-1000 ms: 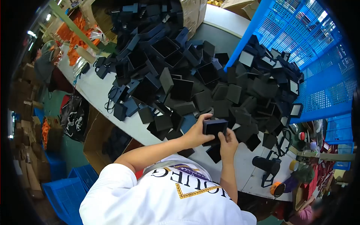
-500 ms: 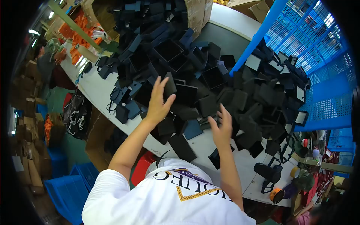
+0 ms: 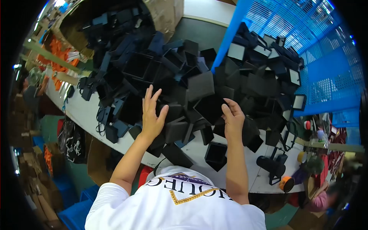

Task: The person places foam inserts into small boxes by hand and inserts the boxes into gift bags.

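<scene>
A large heap of black and dark blue gift boxes covers the middle of the table, many with lids open. My right hand is closed on the right edge of an open black box, thumb and fingers pinching its rim. The raised flap behind it looks like its lid, though I cannot tell for certain. My left hand is open over the left part of the heap, fingers spread and holding nothing. Nearer my body, a small open black box lies on the white table.
A cardboard carton full of dark boxes lies tipped at the back left. A blue plastic basket with more boxes stands at right. A black cylindrical device and an orange tape roll sit front right. Another person is at far right.
My right hand has moved up and taken hold of a black box. My left hand stays spread over the heap. The view has shifted, so the scene sits further left.
</scene>
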Available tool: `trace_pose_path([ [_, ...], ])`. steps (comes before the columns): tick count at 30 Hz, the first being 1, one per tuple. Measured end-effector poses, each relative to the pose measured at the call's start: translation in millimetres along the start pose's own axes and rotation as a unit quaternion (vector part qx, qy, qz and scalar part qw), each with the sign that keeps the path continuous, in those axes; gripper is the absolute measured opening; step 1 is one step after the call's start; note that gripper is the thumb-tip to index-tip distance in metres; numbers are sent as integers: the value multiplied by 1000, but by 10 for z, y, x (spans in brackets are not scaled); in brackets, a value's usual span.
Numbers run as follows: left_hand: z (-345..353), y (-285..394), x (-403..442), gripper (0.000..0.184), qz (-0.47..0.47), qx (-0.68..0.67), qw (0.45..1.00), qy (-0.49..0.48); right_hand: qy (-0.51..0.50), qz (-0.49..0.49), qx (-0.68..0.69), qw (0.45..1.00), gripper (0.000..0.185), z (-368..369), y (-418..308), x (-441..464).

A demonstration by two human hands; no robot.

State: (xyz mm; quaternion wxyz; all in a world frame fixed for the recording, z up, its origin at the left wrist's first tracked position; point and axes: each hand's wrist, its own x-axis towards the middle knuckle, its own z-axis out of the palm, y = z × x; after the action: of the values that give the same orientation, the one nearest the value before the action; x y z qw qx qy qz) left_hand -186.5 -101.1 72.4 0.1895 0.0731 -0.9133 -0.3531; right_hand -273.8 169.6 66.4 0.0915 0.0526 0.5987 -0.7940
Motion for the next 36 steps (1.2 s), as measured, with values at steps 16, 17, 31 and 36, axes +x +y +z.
trace_pose_path([
  [16,657,905,449,38,-319,-647,664,-195,104,-81,-19,991,33,-450,-435,-646],
  [17,686,877,475,42,-298,-572,732,-220,133,-57,1,989,37,-631,-395,-666],
  [31,2844,1553,2823,49,379,197,897,-112,177,11,26,984,54,-1330,108,-901],
  [36,3612,1813,3284,32,327,235,882,-247,194,-33,78,977,53,-1447,203,-661],
])
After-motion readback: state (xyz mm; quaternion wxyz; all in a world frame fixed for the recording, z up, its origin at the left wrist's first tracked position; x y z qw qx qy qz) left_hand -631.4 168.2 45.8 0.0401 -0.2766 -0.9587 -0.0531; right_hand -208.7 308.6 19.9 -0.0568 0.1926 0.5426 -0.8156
